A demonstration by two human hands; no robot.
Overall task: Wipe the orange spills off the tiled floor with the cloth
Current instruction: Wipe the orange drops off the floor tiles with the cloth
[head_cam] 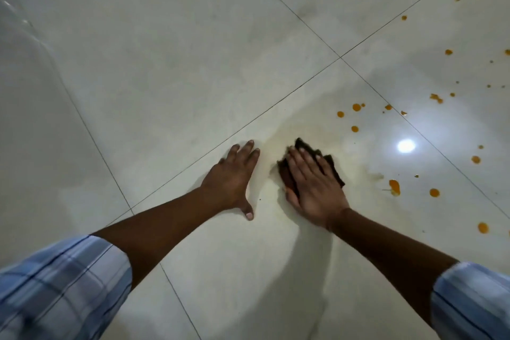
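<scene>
Cloth [300, 144] mostly under the right hand [313, 185] (only dark edges showing)

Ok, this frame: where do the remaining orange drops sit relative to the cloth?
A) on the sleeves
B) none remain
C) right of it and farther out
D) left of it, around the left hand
C: the orange drops lie scattered on the tiled floor to the right of the dark cloth, which the right hand presses flat; the left hand rests away from them.

The dark brown cloth [303, 145] lies flat on the shiny white tiled floor [165, 63]. Small round orange spills [394, 186] dot the tiles to its right.
</scene>
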